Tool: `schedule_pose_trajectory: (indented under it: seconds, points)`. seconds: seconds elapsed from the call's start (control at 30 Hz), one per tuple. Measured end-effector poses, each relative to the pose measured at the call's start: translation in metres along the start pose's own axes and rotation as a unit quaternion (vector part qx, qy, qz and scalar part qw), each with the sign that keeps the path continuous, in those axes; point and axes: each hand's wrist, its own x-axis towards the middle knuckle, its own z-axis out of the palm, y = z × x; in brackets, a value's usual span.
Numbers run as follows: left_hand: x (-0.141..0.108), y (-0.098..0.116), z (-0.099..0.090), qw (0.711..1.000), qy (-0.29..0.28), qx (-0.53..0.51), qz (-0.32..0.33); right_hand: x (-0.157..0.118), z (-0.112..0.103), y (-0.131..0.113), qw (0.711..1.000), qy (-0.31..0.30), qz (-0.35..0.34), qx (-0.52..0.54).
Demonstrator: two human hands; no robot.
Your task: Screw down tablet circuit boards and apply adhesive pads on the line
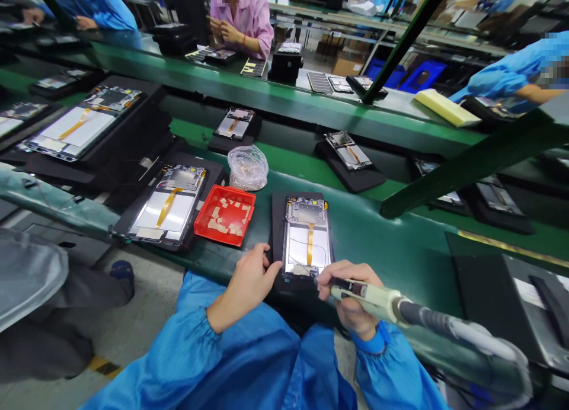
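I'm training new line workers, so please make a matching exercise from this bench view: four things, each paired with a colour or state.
Things:
1. small tray
2. plastic bag
3. electric screwdriver
4. sleeve

Colours or states:
A. blue
B. gripped in the right hand
C. red
D. clear and crumpled

Pairs: 1-C, 2-D, 3-B, 4-A

No lettering can be read anywhere (the small marks on the electric screwdriver at four o'clock are too blurred to make out).
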Motion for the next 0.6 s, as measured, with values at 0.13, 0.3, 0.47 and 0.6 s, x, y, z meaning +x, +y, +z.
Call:
schedule_pose_trajectory:
  seconds: [0.13,0.3,0.47,0.6]
  points:
    - [0.009,0.011,0.004,0.998,-0.015,0.052,-0.038,0.019,-0.010,-0.021,0.998,0.048,-0.016,0.033]
    - [0.013,0.020,0.007,0.992,-0.015,0.094,-0.079,0.032,-0.062,-0.040,0.951,0.193,0.210,-0.120]
    - [-0.001,0.028,0.023,0.997,0.056,0.005,-0.058,0.005,-0.067,-0.017,0.874,0.039,0.414,-0.250]
    - [-0.004,0.047,0.032,0.941,0.086,-0.322,-0.050,0.006,-0.059,-0.024,0.905,0.057,0.366,-0.209]
